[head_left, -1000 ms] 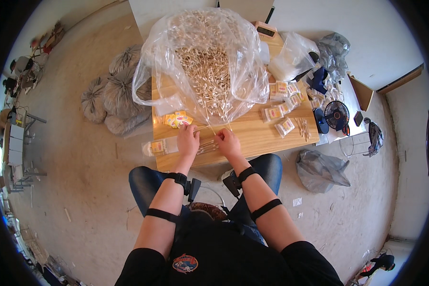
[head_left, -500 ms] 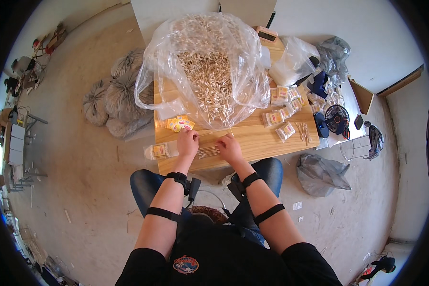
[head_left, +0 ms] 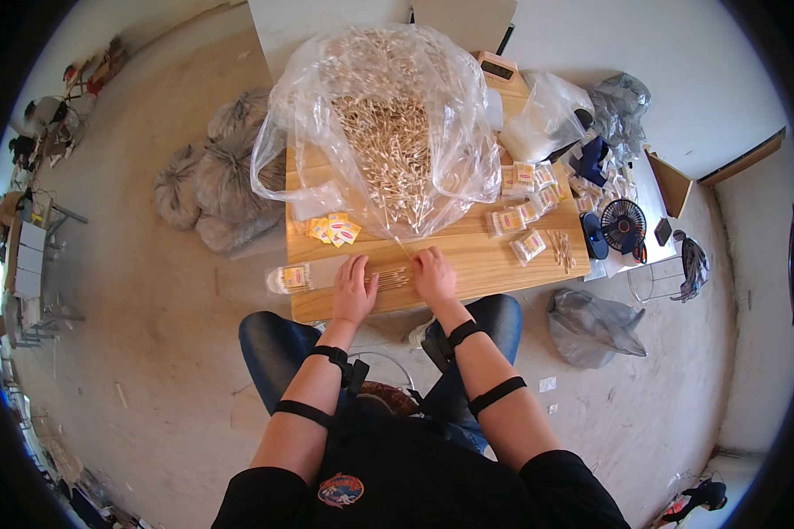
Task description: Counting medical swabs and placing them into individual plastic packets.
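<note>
A short row of cotton swabs (head_left: 392, 279) lies on the wooden table (head_left: 468, 256) near its front edge. My left hand (head_left: 354, 291) rests at the row's left end, fingers stretched and a little apart, holding nothing visible. At the row's right end, my right hand (head_left: 435, 277) has its fingertips pinched together on a single cotton swab (head_left: 403, 248) that slants up and left. Just beyond stands a big clear plastic bag (head_left: 463, 132) heaped with loose swabs (head_left: 381, 145). Yellow-and-white cards (head_left: 335, 230) lie beyond my left hand, and a filled swab packet (head_left: 293, 279) lies left of it.
Several filled packets (head_left: 528, 246) and some loose swabs (head_left: 562, 250) occupy the table's right side. Farther right are a small black fan (head_left: 623, 224) and a clear bag (head_left: 543, 115). Grey bags (head_left: 229, 176) sit on the floor left; another grey bag (head_left: 594, 326) lies at right.
My left hand has drawn back from beside the cards toward me, its fingers opening out over the swab row. My right hand has shifted slightly right.
</note>
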